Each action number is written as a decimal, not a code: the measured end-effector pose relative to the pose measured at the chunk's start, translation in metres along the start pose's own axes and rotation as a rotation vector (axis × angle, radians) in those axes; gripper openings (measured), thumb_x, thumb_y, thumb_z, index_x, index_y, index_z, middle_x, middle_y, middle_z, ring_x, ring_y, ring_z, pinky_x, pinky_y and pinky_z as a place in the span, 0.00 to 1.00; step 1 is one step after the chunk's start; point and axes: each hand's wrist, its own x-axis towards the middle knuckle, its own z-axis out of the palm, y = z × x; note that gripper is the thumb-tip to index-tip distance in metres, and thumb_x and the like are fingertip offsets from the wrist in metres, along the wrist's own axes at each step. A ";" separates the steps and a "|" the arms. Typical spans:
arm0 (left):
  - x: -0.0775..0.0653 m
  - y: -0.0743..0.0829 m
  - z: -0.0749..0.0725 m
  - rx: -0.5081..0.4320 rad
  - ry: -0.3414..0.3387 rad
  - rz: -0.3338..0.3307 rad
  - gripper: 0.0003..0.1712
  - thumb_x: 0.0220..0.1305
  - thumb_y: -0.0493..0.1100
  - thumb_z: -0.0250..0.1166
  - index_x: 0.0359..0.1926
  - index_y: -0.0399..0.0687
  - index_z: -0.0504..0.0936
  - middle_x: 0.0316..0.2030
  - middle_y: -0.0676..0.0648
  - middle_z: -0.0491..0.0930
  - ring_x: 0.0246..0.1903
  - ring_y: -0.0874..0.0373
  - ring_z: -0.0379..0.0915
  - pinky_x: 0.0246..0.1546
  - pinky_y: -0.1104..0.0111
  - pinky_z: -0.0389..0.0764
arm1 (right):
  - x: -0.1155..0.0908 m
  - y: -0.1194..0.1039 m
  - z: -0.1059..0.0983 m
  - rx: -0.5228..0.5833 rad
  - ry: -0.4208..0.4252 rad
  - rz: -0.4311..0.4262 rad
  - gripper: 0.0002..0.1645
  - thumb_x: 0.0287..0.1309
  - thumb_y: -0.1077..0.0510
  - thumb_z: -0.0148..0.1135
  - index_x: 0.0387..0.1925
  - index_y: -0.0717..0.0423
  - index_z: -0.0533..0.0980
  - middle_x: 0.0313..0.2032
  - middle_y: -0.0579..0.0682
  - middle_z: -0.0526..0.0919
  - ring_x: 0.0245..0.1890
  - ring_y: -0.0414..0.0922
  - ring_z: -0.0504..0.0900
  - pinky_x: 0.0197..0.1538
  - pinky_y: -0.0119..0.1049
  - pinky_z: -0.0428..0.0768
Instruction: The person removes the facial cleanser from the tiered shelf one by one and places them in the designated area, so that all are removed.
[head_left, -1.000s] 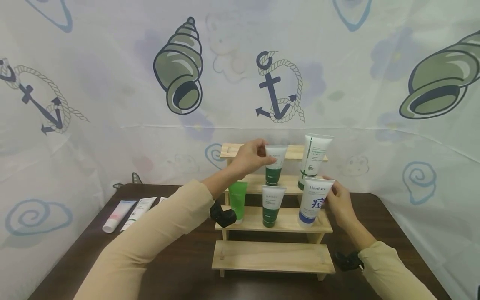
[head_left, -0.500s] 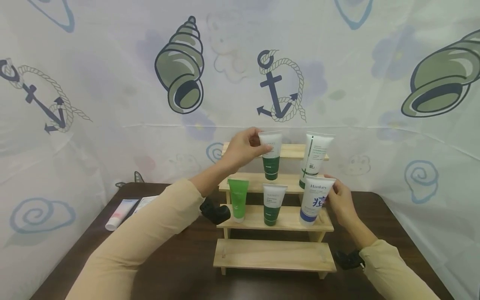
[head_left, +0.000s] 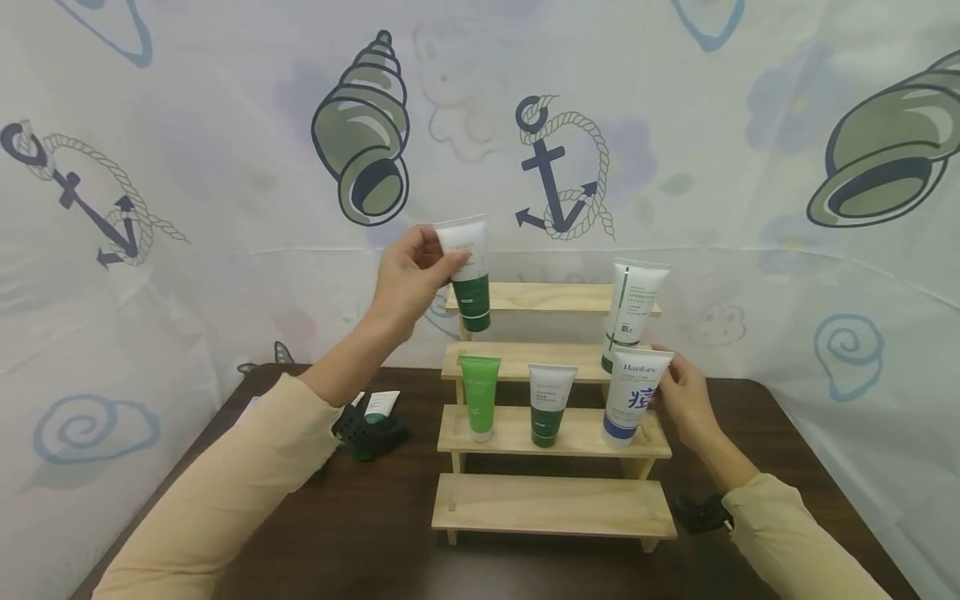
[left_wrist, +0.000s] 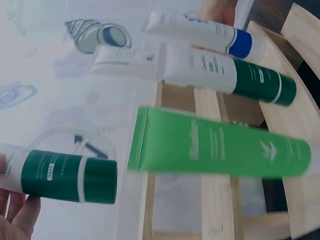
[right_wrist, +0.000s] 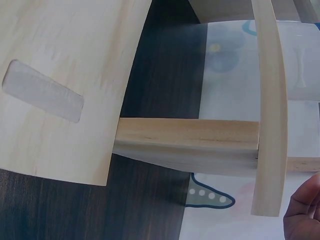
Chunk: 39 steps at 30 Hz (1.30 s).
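Observation:
My left hand [head_left: 412, 279] pinches a white squeeze tube with a dark green lower part [head_left: 472, 296] between thumb and fingers, raised left of the wooden tiered rack's [head_left: 555, 508] top shelf. In the left wrist view its green cap points right. On a lower shelf stand a bright green tube [head_left: 480, 398], a white-and-green tube [head_left: 547, 400] and a white tube with a blue band [head_left: 632, 396]. A taller white tube [head_left: 636, 304] stands one tier up. My right hand [head_left: 688, 404] is at the blue-banded tube's right edge, fingertips partly behind it; I cannot tell what they hold.
The rack stands on a dark brown table [head_left: 375, 542]. More tubes [head_left: 381, 405] lie at the table's left, partly hidden by my left arm. A patterned white cloth [head_left: 247, 192] hangs close behind and at both sides.
My left hand has lifted the white-and-green tube off the second-highest shelf and carried it up and left. The right hand has stayed in place beside the blue-banded tube.

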 end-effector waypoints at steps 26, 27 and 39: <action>-0.108 -0.103 -0.111 0.275 -0.172 -0.391 0.31 0.61 0.51 0.64 0.56 0.34 0.67 0.46 0.38 0.80 0.38 0.61 0.78 0.40 0.65 0.82 | 0.002 0.001 -0.002 -0.005 0.004 -0.009 0.31 0.71 0.53 0.43 0.67 0.67 0.55 0.35 0.37 0.73 0.29 0.32 0.73 0.33 0.26 0.77; -0.115 -0.111 -0.113 0.257 -0.191 -0.425 0.30 0.61 0.50 0.65 0.55 0.33 0.67 0.44 0.37 0.81 0.38 0.58 0.79 0.40 0.63 0.82 | 0.002 0.000 -0.002 -0.003 0.004 -0.011 0.31 0.71 0.53 0.43 0.67 0.68 0.56 0.34 0.37 0.73 0.29 0.32 0.73 0.33 0.26 0.77; -0.183 -0.186 -0.127 0.268 -0.278 -0.634 0.28 0.59 0.47 0.66 0.48 0.26 0.70 0.34 0.42 0.83 0.32 0.58 0.78 0.33 0.60 0.83 | 0.001 -0.001 -0.002 -0.015 0.001 -0.017 0.31 0.71 0.53 0.43 0.67 0.67 0.55 0.34 0.33 0.72 0.30 0.31 0.73 0.33 0.25 0.76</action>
